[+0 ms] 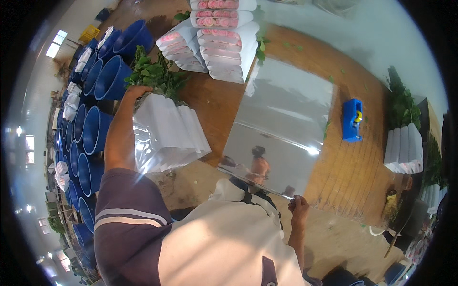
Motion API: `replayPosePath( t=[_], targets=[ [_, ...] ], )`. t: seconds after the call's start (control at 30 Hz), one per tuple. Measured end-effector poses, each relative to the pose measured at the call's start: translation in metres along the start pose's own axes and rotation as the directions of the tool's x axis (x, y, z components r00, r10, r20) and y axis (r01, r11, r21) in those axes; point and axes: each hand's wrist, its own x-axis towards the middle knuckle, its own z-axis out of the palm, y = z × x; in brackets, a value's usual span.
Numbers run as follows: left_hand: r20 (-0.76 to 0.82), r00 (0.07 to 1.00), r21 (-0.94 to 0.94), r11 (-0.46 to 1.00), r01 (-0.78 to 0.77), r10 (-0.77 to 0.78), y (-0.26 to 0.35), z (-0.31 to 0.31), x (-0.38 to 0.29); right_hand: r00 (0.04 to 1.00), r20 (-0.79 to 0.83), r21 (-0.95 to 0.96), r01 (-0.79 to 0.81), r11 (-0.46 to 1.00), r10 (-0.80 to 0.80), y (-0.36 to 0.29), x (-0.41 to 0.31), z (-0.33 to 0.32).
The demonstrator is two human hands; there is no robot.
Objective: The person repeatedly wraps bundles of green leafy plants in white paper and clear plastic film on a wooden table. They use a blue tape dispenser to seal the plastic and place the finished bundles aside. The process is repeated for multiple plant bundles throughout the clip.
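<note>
My left hand point(137, 92) is at the leafy stem end of a flower bundle point(145, 137) wrapped in shiny clear film, and its fingers close around the stems. That bundle lies against several white paper-wrapped bundles point(171, 125) at the left edge of the table, their green leaves point(154, 73) pointing away from me. With fingertips and thumb, my right hand point(298, 206) pinches the near right corner of a clear plastic film sheet point(282, 107). The film lies flat on the brown table and mirrors a person. Flower heads in the held bundle are hidden.
Paper-wrapped pink roses point(223, 46) are stacked at the table's far side. A blue tape dispenser point(352, 119) with yellow tape stands right of the film. More wrapped bundles point(404, 148) lie at the right. Rows of blue buckets point(94, 134) stand on the left.
</note>
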Motion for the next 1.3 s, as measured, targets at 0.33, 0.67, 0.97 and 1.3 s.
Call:
replayPosePath(
  t=[0.33, 0.67, 0.97, 1.3],
  targets=[
    [0.059, 0.997, 0.279, 0.958, -0.073, 0.059, 0.028, 0.039, 0.012, 0.999, 0.050, -0.043, 0.008, 0.999, -0.006, -0.023, 0.003, 0.059],
    [0.310, 0.949, -0.453, 0.887, 0.087, 0.065, -0.061, 0.017, 0.112, 0.998, 0.025, -0.223, 0.055, 0.973, -0.051, -0.020, 0.000, 0.083],
    [0.047, 0.998, -0.596, 0.802, 0.051, -0.029, -0.153, 0.083, 0.108, 0.973, 0.232, -0.383, 0.085, 0.920, 0.007, -0.051, -0.013, 0.143],
    [-0.004, 0.959, -0.852, 0.504, 0.145, -0.284, -0.234, 0.183, -0.043, 0.663, 0.735, -0.348, 0.546, 0.762, -0.139, -0.122, -0.007, 0.375]
  ],
)
